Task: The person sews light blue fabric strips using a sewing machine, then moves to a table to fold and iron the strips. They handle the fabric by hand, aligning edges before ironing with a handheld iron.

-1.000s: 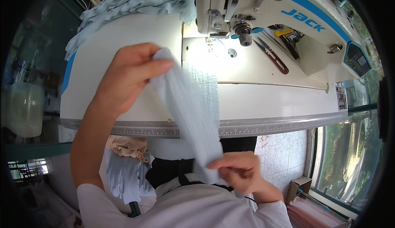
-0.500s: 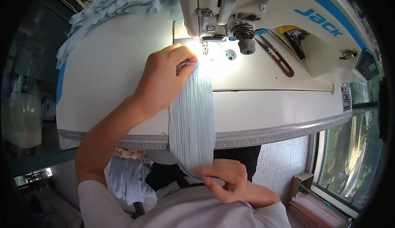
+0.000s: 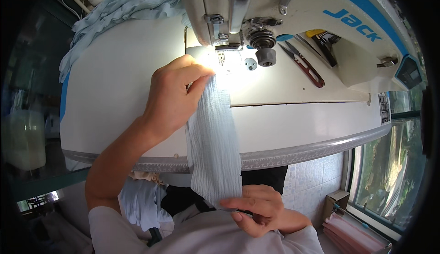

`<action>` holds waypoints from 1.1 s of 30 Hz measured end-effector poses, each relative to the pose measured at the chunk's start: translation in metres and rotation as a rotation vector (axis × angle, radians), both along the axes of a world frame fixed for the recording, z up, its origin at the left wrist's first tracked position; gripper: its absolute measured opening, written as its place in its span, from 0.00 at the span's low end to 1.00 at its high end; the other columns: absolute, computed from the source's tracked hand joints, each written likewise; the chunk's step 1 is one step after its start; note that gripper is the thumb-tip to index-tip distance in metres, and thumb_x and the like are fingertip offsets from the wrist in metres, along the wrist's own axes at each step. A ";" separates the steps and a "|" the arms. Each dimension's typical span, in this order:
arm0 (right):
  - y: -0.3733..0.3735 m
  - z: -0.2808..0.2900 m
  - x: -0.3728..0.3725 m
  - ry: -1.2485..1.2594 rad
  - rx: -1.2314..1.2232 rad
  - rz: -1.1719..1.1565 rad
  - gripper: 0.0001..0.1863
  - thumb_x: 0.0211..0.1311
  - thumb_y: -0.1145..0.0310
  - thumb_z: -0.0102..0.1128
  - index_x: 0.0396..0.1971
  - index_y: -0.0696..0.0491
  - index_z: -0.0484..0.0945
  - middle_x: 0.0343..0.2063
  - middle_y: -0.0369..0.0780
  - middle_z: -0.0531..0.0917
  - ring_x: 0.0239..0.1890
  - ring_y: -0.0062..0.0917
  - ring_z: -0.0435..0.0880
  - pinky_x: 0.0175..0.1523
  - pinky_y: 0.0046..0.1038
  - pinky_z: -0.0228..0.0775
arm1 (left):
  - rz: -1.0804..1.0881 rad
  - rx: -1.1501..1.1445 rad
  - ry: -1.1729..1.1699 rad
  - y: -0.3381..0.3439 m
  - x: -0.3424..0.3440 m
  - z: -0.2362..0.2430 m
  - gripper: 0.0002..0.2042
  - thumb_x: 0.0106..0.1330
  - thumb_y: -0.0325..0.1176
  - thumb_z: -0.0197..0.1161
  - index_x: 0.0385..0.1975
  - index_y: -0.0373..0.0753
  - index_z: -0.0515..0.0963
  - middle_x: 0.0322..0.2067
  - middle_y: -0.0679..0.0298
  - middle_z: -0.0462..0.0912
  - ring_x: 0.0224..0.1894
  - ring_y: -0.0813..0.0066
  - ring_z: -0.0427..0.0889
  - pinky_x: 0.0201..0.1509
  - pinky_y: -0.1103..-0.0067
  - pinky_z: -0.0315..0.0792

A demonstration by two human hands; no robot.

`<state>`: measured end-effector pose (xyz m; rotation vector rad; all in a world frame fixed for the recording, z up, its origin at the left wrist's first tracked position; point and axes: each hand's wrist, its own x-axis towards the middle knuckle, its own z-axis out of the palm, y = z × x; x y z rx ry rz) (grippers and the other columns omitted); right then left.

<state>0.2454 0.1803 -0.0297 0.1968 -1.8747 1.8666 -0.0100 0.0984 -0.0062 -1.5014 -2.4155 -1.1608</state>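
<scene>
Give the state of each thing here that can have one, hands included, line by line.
Pale blue fabric strip: crinkled, draped over the near edge of the table
Left hand: pinching the strip's upper end
Right hand: touching the strip's lower end; grip unclear
Sewing machine: lit beside the presser foot
Thread snips: lying unheld
Pale blue fabric pile: heaped, rumpled
Control display: too dark to tell

The top edge cuts off the sewing machine and the pale-blue cloth pile.
</scene>
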 end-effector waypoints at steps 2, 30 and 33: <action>0.004 -0.004 0.000 -0.015 0.025 0.025 0.14 0.51 0.80 0.60 0.40 0.64 0.85 0.16 0.40 0.76 0.14 0.26 0.72 0.19 0.25 0.61 | 0.015 0.013 -0.020 0.001 0.001 -0.001 0.03 0.63 0.20 0.67 0.35 0.33 0.85 0.26 0.66 0.78 0.24 0.81 0.70 0.27 0.82 0.65; 0.001 -0.009 -0.002 -0.126 0.047 0.043 0.14 0.53 0.80 0.63 0.41 0.64 0.84 0.15 0.40 0.74 0.14 0.28 0.69 0.21 0.27 0.60 | -0.020 0.020 0.110 0.003 0.001 -0.006 0.07 0.59 0.17 0.67 0.35 0.33 0.85 0.28 0.61 0.78 0.28 0.72 0.76 0.31 0.78 0.70; 0.000 -0.013 -0.002 -0.193 0.077 0.058 0.13 0.54 0.78 0.64 0.42 0.63 0.84 0.17 0.40 0.77 0.15 0.29 0.73 0.22 0.27 0.63 | -0.051 -0.019 0.215 0.001 0.006 -0.003 0.08 0.61 0.19 0.67 0.39 0.33 0.83 0.37 0.58 0.78 0.36 0.66 0.78 0.42 0.73 0.72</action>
